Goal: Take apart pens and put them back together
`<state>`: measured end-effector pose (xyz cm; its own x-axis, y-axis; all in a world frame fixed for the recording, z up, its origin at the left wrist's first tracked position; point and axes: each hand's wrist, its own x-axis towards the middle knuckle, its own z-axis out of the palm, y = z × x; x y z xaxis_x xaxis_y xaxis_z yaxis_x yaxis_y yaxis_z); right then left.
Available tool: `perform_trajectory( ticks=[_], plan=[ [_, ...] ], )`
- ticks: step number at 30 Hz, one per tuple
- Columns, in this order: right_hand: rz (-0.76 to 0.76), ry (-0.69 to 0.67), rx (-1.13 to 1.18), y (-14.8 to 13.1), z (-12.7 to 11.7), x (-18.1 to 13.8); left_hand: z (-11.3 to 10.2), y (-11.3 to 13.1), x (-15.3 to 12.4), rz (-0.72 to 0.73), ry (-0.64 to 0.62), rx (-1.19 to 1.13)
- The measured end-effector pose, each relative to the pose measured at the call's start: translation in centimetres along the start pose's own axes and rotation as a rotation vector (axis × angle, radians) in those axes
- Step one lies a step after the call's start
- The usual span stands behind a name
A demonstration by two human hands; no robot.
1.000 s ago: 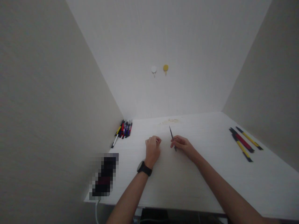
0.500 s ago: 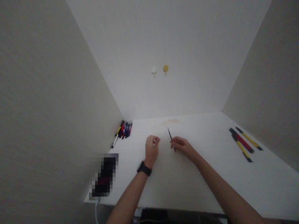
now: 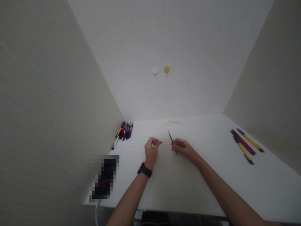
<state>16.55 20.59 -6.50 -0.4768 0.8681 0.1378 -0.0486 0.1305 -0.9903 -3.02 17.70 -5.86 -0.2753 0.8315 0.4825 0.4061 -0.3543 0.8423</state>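
My right hand [image 3: 183,147] pinches a thin dark pen refill [image 3: 170,137] whose tip points up and away over the middle of the white table [image 3: 207,175]. A short way to its left, my left hand [image 3: 151,149], with a black watch on the wrist, is curled with thumb and fingertips pinched together on something too small to make out. The two hands are apart, just above the tabletop.
A bunch of coloured pens [image 3: 124,131] lies in the far left corner. Three black pens with yellow and red bands [image 3: 245,145] lie at the right. A blurred dark object [image 3: 104,179] sits at the near left edge. Two round hooks [image 3: 161,70] hang on the back wall.
My left hand has lifted slightly and turned, its fingertips now pinched towards the right. The refill in my right hand has shifted a little to the left.
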Motion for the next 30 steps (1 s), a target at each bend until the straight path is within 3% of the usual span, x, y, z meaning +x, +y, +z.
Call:
perform_trajectory(
  ticks=[8,14,23,30],
  plan=[
    [-0.022,-0.005,0.003,0.3,0.0,0.1,0.0,-0.2,0.1,0.009,-0.028,0.002],
    [0.002,-0.014,-0.002,0.3,0.0,0.0,-0.1,-0.3,0.3,0.137,-0.009,-0.032],
    [0.031,-0.055,-0.112,0.6,-0.2,0.1,-0.1,-1.6,1.0,-0.17,0.006,-0.404],
    [0.053,-0.076,-0.155,0.2,-0.1,0.0,0.0,-1.6,0.9,-0.218,0.013,-0.504]
  ],
)
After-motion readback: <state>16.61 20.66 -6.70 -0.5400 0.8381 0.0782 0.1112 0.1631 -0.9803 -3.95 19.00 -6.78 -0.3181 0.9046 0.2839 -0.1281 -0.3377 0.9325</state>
